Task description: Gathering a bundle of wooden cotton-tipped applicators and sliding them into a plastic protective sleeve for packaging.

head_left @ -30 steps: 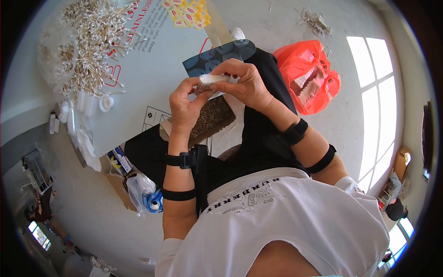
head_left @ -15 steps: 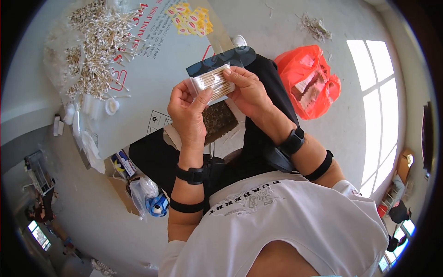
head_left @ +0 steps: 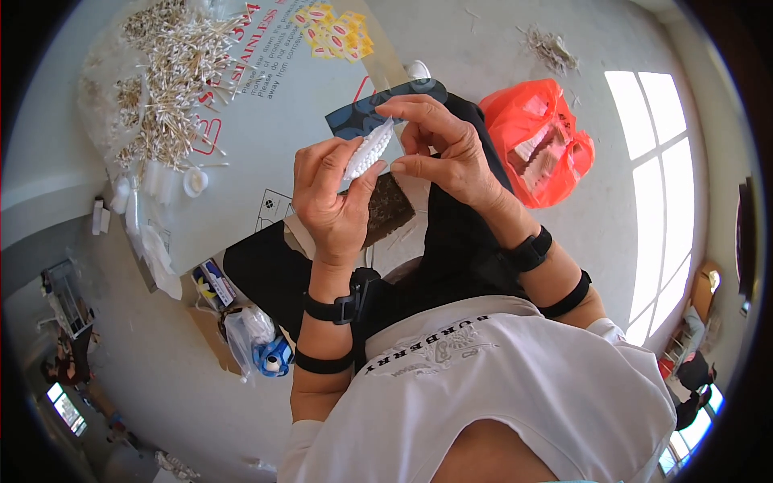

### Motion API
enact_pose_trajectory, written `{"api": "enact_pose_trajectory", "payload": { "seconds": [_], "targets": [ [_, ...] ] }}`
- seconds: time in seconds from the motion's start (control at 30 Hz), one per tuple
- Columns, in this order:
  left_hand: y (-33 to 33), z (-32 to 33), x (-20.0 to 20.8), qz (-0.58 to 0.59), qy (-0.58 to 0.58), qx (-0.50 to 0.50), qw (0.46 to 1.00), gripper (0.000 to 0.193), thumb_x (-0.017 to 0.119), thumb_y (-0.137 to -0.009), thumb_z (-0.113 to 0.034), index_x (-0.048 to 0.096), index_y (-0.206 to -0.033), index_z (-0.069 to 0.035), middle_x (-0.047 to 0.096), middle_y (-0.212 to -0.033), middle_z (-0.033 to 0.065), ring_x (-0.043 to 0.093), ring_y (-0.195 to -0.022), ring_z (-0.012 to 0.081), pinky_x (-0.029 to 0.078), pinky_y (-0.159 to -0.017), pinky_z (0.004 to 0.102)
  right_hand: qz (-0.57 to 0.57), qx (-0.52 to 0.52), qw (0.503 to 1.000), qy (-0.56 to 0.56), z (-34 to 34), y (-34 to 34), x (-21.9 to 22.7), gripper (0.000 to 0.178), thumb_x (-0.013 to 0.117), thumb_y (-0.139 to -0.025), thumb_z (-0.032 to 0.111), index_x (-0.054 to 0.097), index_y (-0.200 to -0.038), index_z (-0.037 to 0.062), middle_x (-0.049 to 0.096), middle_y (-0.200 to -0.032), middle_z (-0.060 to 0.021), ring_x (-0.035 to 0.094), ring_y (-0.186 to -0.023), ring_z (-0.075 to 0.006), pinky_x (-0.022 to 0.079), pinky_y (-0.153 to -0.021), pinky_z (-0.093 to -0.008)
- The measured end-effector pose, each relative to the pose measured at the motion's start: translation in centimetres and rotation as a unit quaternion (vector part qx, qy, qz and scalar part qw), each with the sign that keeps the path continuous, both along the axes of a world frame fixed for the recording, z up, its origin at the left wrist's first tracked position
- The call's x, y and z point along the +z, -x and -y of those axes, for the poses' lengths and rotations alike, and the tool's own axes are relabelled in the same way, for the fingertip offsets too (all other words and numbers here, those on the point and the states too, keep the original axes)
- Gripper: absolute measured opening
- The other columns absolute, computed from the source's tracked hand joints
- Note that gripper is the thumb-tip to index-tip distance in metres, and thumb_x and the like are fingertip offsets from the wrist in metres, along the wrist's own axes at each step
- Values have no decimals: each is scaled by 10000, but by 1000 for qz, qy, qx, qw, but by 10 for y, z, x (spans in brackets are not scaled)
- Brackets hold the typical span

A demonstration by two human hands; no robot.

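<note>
My left hand (head_left: 332,197) grips a small clear packet of cotton swabs (head_left: 369,153) between thumb and fingers, tilted so that the white tips show. Close to the packet's upper right end is my right hand (head_left: 457,157), its thumb and forefinger spread apart. Whether that forefinger touches the plastic edge, I cannot tell. Below the packet sits an open brown box (head_left: 388,211), partly hidden by my left hand. A large heap of loose cotton swabs (head_left: 181,72) lies on the table at the far left, partly on clear plastic.
Yellow-and-white packets (head_left: 334,34) lie on the printed tabletop (head_left: 274,121). White rolls and a round white piece (head_left: 195,183) are near its left edge. An orange-red plastic bag (head_left: 515,109) holding pinkish packs stands on the floor at right. Blue-and-white packages (head_left: 274,357) lie lower left.
The packet has turned from its flat side to its swab-tip end. My right hand has let go of its side and spread its fingers; my left still grips it.
</note>
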State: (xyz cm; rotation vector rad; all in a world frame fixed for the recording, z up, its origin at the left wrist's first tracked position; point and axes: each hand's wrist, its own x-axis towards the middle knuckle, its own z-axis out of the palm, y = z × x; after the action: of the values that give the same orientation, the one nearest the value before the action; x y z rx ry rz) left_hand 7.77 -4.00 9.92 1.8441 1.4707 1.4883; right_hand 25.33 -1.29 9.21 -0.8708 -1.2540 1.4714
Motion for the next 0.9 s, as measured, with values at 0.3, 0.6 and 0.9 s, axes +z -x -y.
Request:
{"api": "enact_pose_trajectory", "payload": {
  "seconds": [0.3, 0.6, 0.9],
  "targets": [
    [6, -15, -32, -12, 81, -54, 995, 290, 793, -749, 24, 702, -1021, -17, 674, -978, 60, 633, -855, 164, 528, -737, 284, 197, 29, 962, -186, -18, 5, -16, 255, 732, -817, 6, 682, -1066, 26, 637, -964, -41, 553, -735, -86, 453, -633, -238],
    [16, -20, -59, 71, 164, -103, 979, 248, 754, -753, 39, 687, -987, -6, 681, -947, 98, 657, -785, 216, 548, -660, 308, 283, 32, 941, -186, -21, 6, -45, 253, 731, -788, 23, 665, -1032, 17, 626, -896, -103, 634, -743, -228, 501, -632, -308],
    [16, -20, -55, -22, 102, -110, 988, 213, 731, -712, 63, 664, -902, -6, 659, -882, 93, 636, -786, 262, 529, -668, 340, 326, 46, 904, -273, -18, 8, -43, 237, 710, -740, 4, 651, -969, 18, 637, -931, -118, 647, -753, -306, 537, -646, -345]
  ]
}}
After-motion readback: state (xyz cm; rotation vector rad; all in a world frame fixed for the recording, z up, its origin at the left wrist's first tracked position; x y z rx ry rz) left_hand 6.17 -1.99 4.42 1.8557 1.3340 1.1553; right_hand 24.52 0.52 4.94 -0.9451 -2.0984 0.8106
